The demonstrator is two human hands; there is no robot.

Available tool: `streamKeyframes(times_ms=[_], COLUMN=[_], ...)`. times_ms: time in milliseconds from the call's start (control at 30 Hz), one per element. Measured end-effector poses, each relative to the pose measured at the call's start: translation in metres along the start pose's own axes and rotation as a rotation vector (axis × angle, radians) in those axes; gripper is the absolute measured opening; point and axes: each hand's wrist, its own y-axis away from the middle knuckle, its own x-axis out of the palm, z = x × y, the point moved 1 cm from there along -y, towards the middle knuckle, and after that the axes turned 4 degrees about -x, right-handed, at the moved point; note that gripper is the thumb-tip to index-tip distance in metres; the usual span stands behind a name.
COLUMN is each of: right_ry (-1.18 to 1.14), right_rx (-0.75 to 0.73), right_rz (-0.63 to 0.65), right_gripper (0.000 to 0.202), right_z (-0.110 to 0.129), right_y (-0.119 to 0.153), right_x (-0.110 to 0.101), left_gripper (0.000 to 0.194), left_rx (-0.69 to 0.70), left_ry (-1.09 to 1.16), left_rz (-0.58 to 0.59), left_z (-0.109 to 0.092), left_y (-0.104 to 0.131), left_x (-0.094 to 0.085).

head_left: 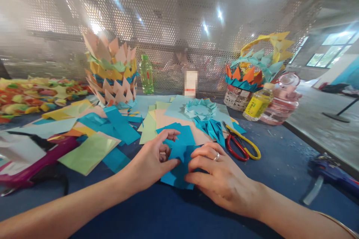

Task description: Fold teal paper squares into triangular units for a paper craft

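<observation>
A blue sheet of folding paper (175,179) lies on the table in front of me, with a smaller folded blue piece (179,151) over it. My left hand (155,157) is at its left side, thumb tip at the paper, index finger raised apart and the other fingers curled loosely. On the right, my right hand (221,175), wearing a ring, has its fingers closed on the blue paper's right edge. Just beyond are a folded blue paper piece (210,129) and a light blue paper ring (200,109).
Red-and-yellow-handled scissors (242,145) lie right of my hands. Coloured paper sheets (89,153) and a magenta glue gun (42,162) are left; a blue glue gun (331,175) is far right. Stacked paper crowns (112,74), bottles (258,102) and a mesh screen (162,18) stand behind.
</observation>
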Motion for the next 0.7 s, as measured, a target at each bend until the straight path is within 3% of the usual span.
streamKeyframes(times_ms=[233,367,400,500,700], right_ry=[-0.035,-0.054,-0.052,-0.036,-0.037], right_rx=[0.037,0.041,0.042,0.044,0.047], right_rz=[0.035,0.034,0.027,0.012,0.018], right_gripper=[0.016,0.016,0.017,0.019,0.018], right_z=[-0.004,-0.003,-0.003,-0.001,-0.001], right_y=[0.0,-0.001,-0.001,-0.001,-0.001], right_x=[0.003,0.004,0.004,0.004,0.004], left_gripper=[0.048,0.018,0.019,0.026,0.017], left_rx=[0.27,0.463,0.495,0.549,0.579], left_ry=[-0.373,-0.555,-0.588,-0.651,-0.692], left_rz=[-0.084,0.023,0.055,0.108,0.124], left_z=[-0.005,-0.008,-0.008,-0.01,-0.01], left_y=[0.007,0.014,0.016,0.02,0.03], left_x=[-0.003,-0.001,0.0,0.003,0.0])
